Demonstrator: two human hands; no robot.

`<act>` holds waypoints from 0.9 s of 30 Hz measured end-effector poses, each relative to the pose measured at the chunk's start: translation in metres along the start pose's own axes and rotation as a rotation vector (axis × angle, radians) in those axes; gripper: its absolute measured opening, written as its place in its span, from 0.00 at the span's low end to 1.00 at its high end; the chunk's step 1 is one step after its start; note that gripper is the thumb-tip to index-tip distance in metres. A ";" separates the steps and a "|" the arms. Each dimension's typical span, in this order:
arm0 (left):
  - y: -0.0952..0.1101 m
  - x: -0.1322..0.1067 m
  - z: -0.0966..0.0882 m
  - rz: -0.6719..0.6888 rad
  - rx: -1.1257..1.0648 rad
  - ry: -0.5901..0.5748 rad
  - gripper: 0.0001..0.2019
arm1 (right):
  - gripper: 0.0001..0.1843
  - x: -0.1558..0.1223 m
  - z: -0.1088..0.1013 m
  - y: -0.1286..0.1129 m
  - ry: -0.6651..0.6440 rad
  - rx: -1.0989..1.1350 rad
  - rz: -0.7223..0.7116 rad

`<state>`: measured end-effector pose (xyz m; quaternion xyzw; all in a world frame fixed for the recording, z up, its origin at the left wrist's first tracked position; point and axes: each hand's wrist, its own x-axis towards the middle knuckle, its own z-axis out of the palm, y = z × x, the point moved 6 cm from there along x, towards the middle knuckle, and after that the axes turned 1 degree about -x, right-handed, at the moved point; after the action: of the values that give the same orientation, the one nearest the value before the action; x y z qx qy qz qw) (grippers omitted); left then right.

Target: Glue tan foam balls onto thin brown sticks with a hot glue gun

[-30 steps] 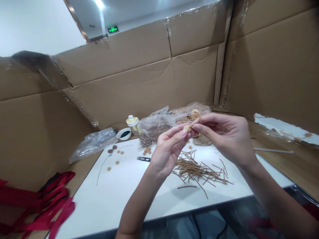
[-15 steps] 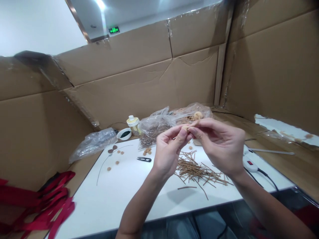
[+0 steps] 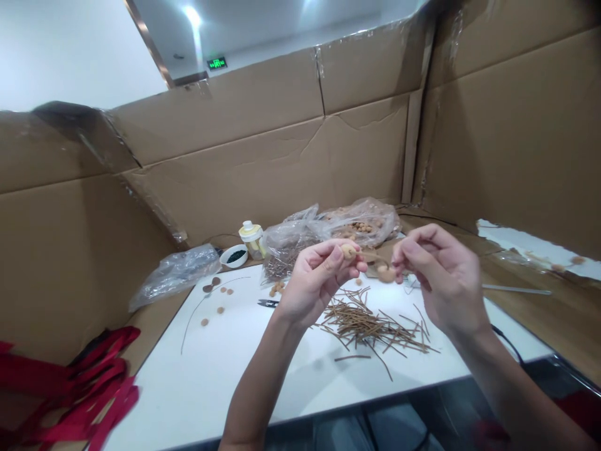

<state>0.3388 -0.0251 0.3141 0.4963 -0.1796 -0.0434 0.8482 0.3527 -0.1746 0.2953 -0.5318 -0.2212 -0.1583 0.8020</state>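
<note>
Plainly, left hand [image 3: 312, 285] pinches tan bead [image 3: 348, 252]; right hand [image 3: 444, 279] pinches half-hidden second bead [image 3: 385, 274].

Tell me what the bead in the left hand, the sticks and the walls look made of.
Bead: probably wood, matte tan, round. Sticks: thin brown cord or wire, dull; unclear which. Walls: cardboard, brown, creased, taped seams.

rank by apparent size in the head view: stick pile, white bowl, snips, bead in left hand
1. stick pile
2. white bowl
3. snips and bead: close, and the bead is held nearer the camera, so unranked
</note>
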 end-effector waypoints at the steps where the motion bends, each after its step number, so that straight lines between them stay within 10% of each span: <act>1: -0.001 0.000 0.001 -0.012 -0.004 -0.018 0.10 | 0.07 0.000 -0.001 0.007 -0.023 0.082 0.075; 8: -0.003 -0.001 0.009 -0.018 -0.004 -0.112 0.08 | 0.15 -0.025 0.020 0.026 -0.461 0.503 0.595; 27: -0.001 -0.005 0.006 0.042 0.097 0.027 0.11 | 0.10 -0.037 0.021 0.008 -0.372 0.616 0.569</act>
<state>0.3324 -0.0290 0.3150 0.5333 -0.1807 -0.0102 0.8263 0.3210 -0.1517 0.2770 -0.3276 -0.2434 0.2399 0.8809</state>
